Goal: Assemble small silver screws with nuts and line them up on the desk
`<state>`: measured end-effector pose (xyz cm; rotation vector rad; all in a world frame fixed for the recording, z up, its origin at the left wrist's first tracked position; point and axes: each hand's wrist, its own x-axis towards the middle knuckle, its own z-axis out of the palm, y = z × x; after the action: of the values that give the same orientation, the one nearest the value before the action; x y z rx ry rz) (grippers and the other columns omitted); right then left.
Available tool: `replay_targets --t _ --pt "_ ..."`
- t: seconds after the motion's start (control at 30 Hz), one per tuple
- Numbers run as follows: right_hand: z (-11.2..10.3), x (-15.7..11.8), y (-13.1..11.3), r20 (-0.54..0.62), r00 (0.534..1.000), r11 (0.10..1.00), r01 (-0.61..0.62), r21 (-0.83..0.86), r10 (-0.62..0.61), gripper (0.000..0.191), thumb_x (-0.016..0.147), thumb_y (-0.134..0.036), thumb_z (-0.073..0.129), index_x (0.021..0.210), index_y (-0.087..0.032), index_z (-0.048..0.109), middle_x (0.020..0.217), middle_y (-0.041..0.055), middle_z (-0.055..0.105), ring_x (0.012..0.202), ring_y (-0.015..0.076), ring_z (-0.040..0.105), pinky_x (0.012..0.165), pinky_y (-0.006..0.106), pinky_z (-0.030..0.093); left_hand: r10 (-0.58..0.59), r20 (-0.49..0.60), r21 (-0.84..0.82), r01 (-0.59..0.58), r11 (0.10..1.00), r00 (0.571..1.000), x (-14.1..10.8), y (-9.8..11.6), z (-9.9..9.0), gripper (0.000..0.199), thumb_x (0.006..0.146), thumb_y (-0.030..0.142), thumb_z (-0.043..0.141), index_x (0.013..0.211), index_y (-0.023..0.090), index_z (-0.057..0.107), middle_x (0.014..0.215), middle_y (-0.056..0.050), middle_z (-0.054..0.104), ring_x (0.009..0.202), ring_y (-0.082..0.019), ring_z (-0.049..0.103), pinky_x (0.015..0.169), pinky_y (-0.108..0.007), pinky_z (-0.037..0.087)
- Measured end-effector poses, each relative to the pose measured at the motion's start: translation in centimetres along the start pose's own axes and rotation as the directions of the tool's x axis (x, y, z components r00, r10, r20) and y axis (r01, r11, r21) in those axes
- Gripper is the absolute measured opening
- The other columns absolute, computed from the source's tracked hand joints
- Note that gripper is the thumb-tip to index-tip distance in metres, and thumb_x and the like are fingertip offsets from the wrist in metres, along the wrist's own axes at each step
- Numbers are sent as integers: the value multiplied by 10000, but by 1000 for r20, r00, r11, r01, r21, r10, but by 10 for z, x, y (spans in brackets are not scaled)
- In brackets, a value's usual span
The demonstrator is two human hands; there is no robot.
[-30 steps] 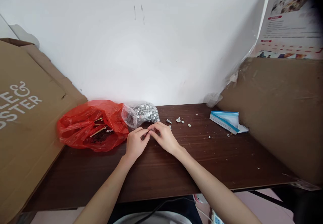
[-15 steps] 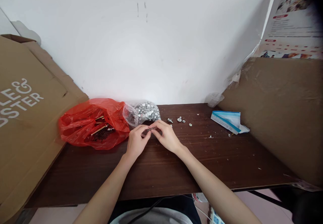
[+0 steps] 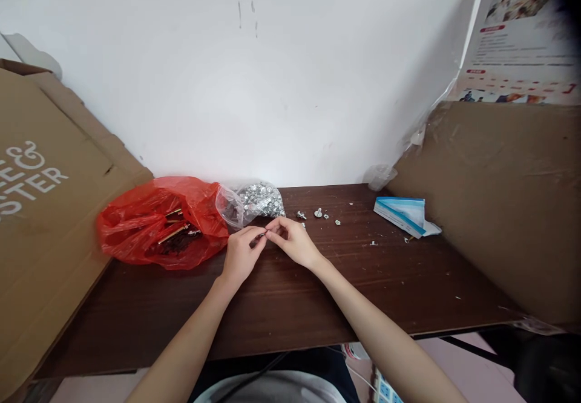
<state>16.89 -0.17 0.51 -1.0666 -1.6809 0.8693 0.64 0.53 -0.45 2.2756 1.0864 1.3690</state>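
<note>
Over the surface (image 3: 290, 306), nearer its back edge, pinching a small, dark, mostly hidden piece (image 3: 262, 234) with left hand (image 3: 240, 253) and right hand (image 3: 294, 243), just in front of a clear bag of metal fasteners (image 3: 262, 198).

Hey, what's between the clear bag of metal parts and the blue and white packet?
In the head view, several small loose metal pieces, among them a wide-headed screw, lie on the dark tabletop between the clear bag and the packet.

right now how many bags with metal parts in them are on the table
2: the red bag at left and the clear bag next to it on the right.
</note>
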Motion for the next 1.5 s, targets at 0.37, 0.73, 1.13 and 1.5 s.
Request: replay_targets --t 0.37,0.73,1.13,1.5 --pt "4 0 3 -37 999 1000 8 -1 -8 88 826 -263 592 856 -180 598 737 10 607 647 133 574 609 271 488 -73 27 5 73 997 997 0 -1 0 142 792 136 612 874 168 723 778 -37 716 600 -130 618 588 -243 505" --pt "2 -4 -7 -21 968 966 248 -79 -250 146 831 -119 509 843 -202 628 933 49 587 812 156 587 694 294 502 -338 61 -262 342 902 939 2 -2 1 176 726 260 693 863 163 749 815 -53 755 686 -209 710 675 -316 587" --pt "1 -1 -4 -32 998 993 -58 -105 55 210 878 -338 533 786 -169 616 656 12 626 589 140 562 579 263 438 -230 99 -225 247 942 968 -3 3 6 151 787 218 643 886 157 741 848 -62 746 726 -186 696 693 -284 570" --pt "-4 -3 -8 -16 982 974 183 -137 -186 103 818 -136 583 875 -195 646 858 36 620 748 152 590 698 298 495 -375 70 -266 380 886 924 0 0 6 163 719 233 691 848 150 746 711 -50 732 562 -171 673 602 -284 562"
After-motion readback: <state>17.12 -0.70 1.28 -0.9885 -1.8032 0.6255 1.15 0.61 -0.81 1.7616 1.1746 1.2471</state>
